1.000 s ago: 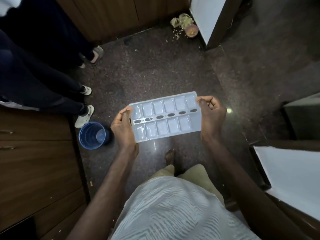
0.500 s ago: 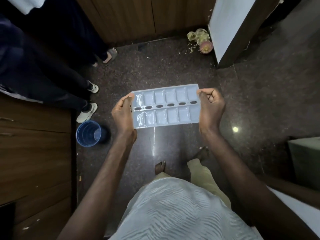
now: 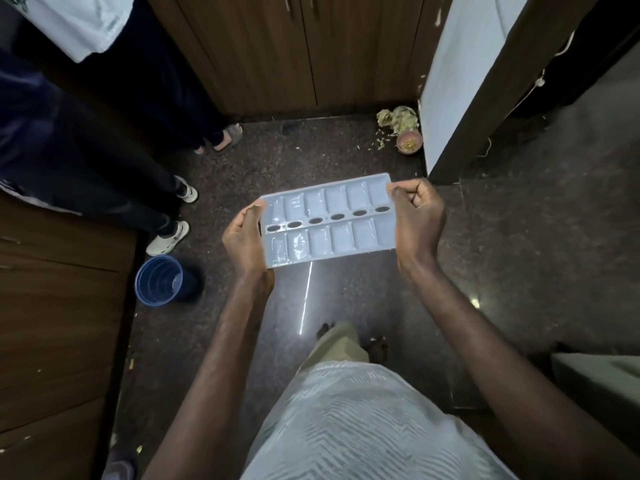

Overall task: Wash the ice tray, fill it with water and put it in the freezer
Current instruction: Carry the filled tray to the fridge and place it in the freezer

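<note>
Dark floor (image 3: 519, 271), ice tray (image 3: 329, 221) between hands

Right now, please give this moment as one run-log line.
ice tray: held roughly level over floor | left hand: grips its left end | right hand: grips its right end | blue cup: on floor

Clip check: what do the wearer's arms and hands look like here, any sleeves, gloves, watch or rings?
The arms are bare, with no sleeves in view. The left hand and right hand wear no gloves, and no watch, bracelet or ring shows. Below them are a pale top with a zigzag texture and beige trousers.
</note>
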Demonstrator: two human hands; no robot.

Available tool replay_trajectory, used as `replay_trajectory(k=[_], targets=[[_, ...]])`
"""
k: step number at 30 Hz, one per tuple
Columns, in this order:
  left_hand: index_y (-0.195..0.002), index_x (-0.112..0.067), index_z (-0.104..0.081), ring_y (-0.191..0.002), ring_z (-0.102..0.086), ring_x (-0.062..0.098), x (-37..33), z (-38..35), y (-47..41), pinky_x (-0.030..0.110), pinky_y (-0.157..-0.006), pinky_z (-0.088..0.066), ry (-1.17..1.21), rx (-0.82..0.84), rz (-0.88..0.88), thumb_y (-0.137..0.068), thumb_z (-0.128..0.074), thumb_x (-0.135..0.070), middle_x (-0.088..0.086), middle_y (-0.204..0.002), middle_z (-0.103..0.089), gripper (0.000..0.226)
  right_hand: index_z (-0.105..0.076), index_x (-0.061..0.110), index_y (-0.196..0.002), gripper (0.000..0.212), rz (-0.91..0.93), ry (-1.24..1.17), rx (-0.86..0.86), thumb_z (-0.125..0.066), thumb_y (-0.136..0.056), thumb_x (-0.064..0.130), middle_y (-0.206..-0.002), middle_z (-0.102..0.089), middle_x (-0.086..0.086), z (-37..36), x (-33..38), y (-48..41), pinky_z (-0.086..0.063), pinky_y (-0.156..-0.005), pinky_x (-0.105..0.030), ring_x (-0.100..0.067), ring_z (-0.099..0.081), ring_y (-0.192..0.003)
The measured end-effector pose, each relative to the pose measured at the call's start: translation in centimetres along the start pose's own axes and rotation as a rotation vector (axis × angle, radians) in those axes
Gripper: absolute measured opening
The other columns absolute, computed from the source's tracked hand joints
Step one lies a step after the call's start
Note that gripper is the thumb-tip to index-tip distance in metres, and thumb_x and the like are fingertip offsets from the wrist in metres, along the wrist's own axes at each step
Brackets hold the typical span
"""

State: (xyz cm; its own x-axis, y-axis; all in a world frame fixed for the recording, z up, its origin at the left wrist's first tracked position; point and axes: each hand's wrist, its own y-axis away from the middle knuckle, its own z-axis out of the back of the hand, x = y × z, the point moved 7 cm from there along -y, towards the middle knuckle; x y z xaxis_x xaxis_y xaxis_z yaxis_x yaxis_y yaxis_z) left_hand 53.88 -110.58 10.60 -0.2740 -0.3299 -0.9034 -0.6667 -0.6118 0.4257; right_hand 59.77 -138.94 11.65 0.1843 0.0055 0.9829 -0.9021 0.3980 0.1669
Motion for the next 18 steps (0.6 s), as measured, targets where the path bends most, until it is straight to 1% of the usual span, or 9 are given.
replay_trajectory(k=[5,8,10,12,13,15,18], targets=[[-0.110,-0.006,-0.078,-0.078,-0.070,0.020,0.4,-5.0,-0.1,0.031,-0.065,-0.057,0.010,-0.027,0.018,-0.096,-0.065,-0.018,0.008,-0.090,-0.075,0.022,-0.071,0.011,-0.090,0.004,-0.008,-0.015,0.038,-0.069,-0.093,0.012,-0.082,-0.071,-0.003,1.7,0.6,-5.0,-0.049,-0.064,-0.022,-0.007,-0.059,-0.072],[-0.109,-0.007,-0.078,-0.079,-0.070,0.021,0.2,-8.6,-0.6,0.034,-0.068,-0.057,0.019,-0.028,0.016,-0.095,-0.066,-0.020,0.009,-0.091,-0.075,0.022,-0.071,0.010,-0.090,0.004,0.003,-0.010,0.050,-0.069,-0.093,0.012,-0.085,-0.073,-0.009,2.5,1.3,-8.6,-0.051,-0.065,-0.026,-0.009,-0.061,-0.073],[-0.110,-0.006,-0.077,-0.076,-0.071,0.019,0.1,-11.2,-1.1,0.031,-0.064,-0.057,0.016,-0.030,0.008,-0.096,-0.066,-0.020,0.008,-0.089,-0.075,0.022,-0.071,0.012,-0.089,0.004,0.016,-0.002,0.063,-0.069,-0.093,0.014,-0.087,-0.074,-0.013,2.8,1.8,-11.3,-0.052,-0.067,-0.031,-0.011,-0.062,-0.074],[-0.112,-0.005,-0.076,-0.072,-0.071,0.016,-0.4,-13.9,-1.7,0.028,-0.059,-0.056,0.009,-0.034,-0.005,-0.097,-0.065,-0.020,0.005,-0.086,-0.075,0.024,-0.069,0.018,-0.087,0.007,0.027,0.009,0.061,-0.069,-0.093,0.016,-0.087,-0.074,-0.012,3.2,2.4,-14.1,-0.053,-0.068,-0.032,-0.015,-0.064,-0.074],[-0.112,-0.006,-0.076,-0.073,-0.071,0.017,-0.6,-15.2,-2.0,0.029,-0.060,-0.056,0.005,-0.036,-0.007,-0.097,-0.066,-0.021,0.005,-0.087,-0.075,0.024,-0.068,0.022,-0.085,0.009,0.033,0.019,0.060,-0.069,-0.093,0.018,-0.087,-0.074,-0.009,3.4,2.7,-15.4,-0.053,-0.068,-0.033,-0.018,-0.065,-0.074],[-0.110,-0.008,-0.078,-0.079,-0.071,0.023,-0.7,-17.9,-2.8,0.034,-0.067,-0.057,0.006,-0.028,0.000,-0.094,-0.067,-0.024,0.010,-0.092,-0.076,0.024,-0.065,0.028,-0.083,0.012,0.049,0.032,0.073,-0.068,-0.093,0.020,-0.085,-0.073,-0.007,3.9,3.7,-17.9,-0.053,-0.067,-0.035,-0.023,-0.066,-0.075],[-0.108,-0.012,-0.079,-0.084,-0.070,0.029,-1.4,-21.0,-3.3,0.041,-0.073,-0.056,-0.001,-0.021,0.002,-0.093,-0.068,-0.026,0.014,-0.097,-0.075,0.024,-0.065,0.024,-0.083,0.013,0.052,0.003,0.095,-0.067,-0.093,0.015,-0.087,-0.070,-0.014,4.6,4.9,-20.9,-0.048,-0.066,-0.030,-0.014,-0.058,-0.073]])
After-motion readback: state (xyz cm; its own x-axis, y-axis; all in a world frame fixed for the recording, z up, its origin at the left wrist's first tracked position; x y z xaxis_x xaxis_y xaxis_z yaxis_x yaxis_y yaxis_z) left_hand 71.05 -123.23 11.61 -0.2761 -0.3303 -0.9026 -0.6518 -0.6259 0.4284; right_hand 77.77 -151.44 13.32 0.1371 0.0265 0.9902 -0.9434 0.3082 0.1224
